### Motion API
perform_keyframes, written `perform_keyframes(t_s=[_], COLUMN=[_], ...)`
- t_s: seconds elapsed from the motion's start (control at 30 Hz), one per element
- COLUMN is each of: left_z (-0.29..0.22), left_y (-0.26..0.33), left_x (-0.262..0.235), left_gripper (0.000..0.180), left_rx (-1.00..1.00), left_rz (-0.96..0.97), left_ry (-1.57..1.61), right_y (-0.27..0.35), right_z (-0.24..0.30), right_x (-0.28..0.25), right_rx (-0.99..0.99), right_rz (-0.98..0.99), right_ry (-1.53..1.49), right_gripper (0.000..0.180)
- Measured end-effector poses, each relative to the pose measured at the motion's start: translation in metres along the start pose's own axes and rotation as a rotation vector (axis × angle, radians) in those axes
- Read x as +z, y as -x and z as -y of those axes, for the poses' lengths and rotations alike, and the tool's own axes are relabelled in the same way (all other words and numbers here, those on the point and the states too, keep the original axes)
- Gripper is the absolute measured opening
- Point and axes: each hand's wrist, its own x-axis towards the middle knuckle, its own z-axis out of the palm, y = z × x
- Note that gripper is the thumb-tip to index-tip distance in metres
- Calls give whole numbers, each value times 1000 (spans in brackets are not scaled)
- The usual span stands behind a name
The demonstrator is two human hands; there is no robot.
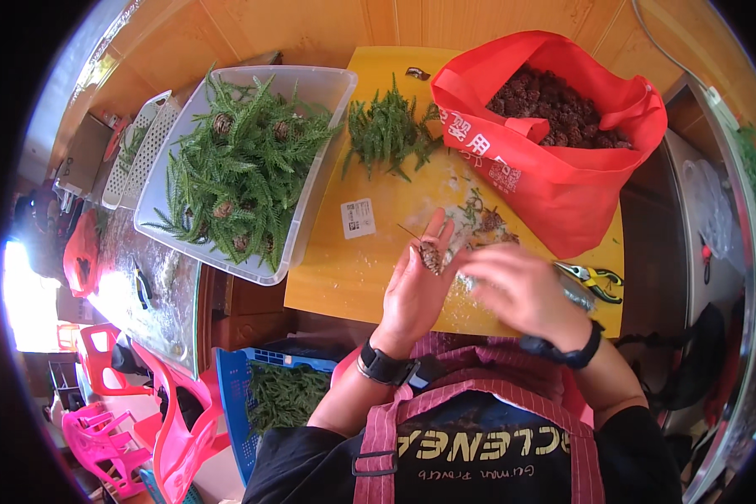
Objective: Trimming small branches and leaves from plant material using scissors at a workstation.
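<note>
A small brown pine cone [431, 258] with a thin stem or wire rests against the fingers and thumb of my left hand [413, 296], which is closed around it above the yellow table. To its right, my right hand [525, 294] is smeared by motion, so its fingers and anything in them cannot be made out. Beyond the hands, small pine cones and green bits [489, 222] lie among white crumbs. Green artificial pine sprigs [388, 128] are piled farther back. Pliers with yellow and black handles [595, 280] lie right of my right hand.
On the left stands a clear plastic bin [349, 88] full of pine sprigs with cones. A red bag [554, 197] of dark pine cones stands at the back right. A white label [359, 218] lies on the yellow table [332, 281]. A blue basket [233, 403] holds more greenery.
</note>
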Motion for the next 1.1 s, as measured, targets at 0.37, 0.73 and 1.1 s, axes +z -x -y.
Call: perform_keyframes(t_s=[0.37,0.73,1.1], left_z=[-17,-13,-6], left_y=[5,-4,3], left_x=[12,9,-18], left_gripper=[36,27,23], left_rx=[-84,22,-33], left_rz=[-107,92,-45], left_ry=[146,93,-57], right_y=[-5,15,24], right_z=[32,-26,-48], right_x=[60,-2,-15], right_rx=[-123,280,314], right_rz=[39,-138,-152], right_ry=[34,39,244], right_gripper=[89,33,13])
